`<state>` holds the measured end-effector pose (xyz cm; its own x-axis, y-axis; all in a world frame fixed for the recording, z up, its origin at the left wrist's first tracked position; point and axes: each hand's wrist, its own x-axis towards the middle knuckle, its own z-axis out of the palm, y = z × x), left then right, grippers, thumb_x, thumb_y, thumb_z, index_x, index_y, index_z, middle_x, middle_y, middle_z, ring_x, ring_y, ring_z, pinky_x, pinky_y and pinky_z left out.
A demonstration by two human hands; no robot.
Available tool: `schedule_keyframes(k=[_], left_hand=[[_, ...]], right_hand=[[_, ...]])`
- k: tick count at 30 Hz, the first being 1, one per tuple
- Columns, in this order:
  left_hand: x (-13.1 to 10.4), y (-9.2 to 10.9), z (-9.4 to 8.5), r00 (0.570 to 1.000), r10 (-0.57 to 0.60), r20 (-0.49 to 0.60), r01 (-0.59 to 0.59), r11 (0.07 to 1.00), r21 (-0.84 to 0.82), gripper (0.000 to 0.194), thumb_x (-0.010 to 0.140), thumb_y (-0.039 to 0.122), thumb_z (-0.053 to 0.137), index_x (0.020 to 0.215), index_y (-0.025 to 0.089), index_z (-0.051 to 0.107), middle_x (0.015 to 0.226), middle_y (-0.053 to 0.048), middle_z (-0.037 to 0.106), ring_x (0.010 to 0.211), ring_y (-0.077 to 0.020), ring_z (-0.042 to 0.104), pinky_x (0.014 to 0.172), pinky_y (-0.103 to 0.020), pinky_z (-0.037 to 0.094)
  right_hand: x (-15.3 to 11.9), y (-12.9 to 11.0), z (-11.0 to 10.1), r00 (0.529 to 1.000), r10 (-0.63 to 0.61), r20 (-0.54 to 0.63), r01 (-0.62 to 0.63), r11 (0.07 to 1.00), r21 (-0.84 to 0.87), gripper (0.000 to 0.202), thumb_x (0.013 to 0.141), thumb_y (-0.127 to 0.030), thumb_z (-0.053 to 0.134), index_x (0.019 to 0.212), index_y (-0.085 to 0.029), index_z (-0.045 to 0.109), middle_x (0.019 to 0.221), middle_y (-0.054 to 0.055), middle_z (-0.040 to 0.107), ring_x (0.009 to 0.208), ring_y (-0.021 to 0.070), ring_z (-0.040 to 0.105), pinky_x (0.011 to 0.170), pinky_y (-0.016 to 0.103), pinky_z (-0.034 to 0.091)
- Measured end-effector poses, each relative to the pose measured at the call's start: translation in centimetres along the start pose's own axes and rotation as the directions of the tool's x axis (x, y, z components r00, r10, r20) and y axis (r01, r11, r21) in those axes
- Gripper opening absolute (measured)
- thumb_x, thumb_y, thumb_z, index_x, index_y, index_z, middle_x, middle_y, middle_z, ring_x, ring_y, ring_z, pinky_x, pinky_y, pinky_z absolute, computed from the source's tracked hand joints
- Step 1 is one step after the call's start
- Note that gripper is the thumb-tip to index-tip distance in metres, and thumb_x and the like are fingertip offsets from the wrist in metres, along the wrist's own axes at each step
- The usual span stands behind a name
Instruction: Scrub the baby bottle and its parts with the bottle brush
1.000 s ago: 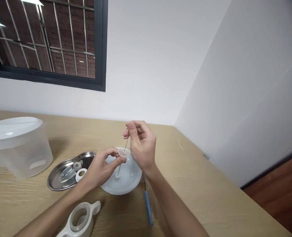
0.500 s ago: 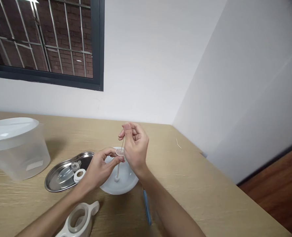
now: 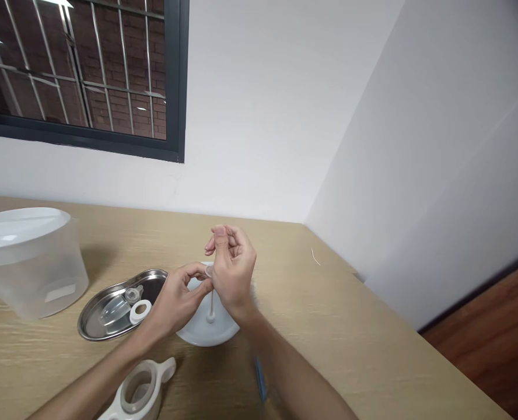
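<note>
A person's left hand pinches a small translucent disc between thumb and fingertips above a white bowl on a wooden table, while the right hand, fingers closed, meets it from above; whatever the right hand grips is hidden. A steel tray of small parts lies just left of the bowl, a lidded plastic container farther left, a white handled piece and a blue-handled tool nearer the camera.

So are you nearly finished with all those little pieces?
Partway. Two small parts already lie on the metal tray. The left hand pinches a small clear disc while the right hand works at it above the white bowl. The white handled piece waits untouched.
</note>
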<state>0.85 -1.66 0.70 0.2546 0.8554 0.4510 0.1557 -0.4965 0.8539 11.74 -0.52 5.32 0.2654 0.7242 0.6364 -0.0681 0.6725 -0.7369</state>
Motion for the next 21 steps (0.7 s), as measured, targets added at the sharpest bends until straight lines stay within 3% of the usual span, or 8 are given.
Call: schedule_keyframes(k=[9,21], left_hand=[[0.6,0.1,-1.0,1.000,-0.007,-0.030,0.006,1.000,-0.018,0.010,0.087,0.027,0.067,0.086,0.018,0.072,0.084,-0.003,0.073,0.084,-0.0197,0.063,0.080,-0.029,0.047],[1.0,0.6,-1.9,0.993,-0.039,-0.114,0.030,0.996,-0.083,0.016,0.081,0.032,0.074,0.086,0.018,0.074,0.089,-0.006,0.077,0.084,-0.0211,0.068,0.079,-0.028,0.051]], right_hand=[[-0.4,0.2,0.0,0.995,0.069,0.076,-0.072,0.997,0.032,0.024,0.095,-0.041,0.059,0.089,-0.017,0.063,0.066,-0.002,0.063,0.059,0.0112,0.061,0.055,0.022,0.050],[-1.2,1.2,0.5,0.996,0.034,0.079,-0.033,0.999,-0.020,0.023,0.095,-0.040,0.060,0.092,-0.018,0.067,0.085,0.005,0.072,0.080,0.0168,0.071,0.071,0.029,0.059]])
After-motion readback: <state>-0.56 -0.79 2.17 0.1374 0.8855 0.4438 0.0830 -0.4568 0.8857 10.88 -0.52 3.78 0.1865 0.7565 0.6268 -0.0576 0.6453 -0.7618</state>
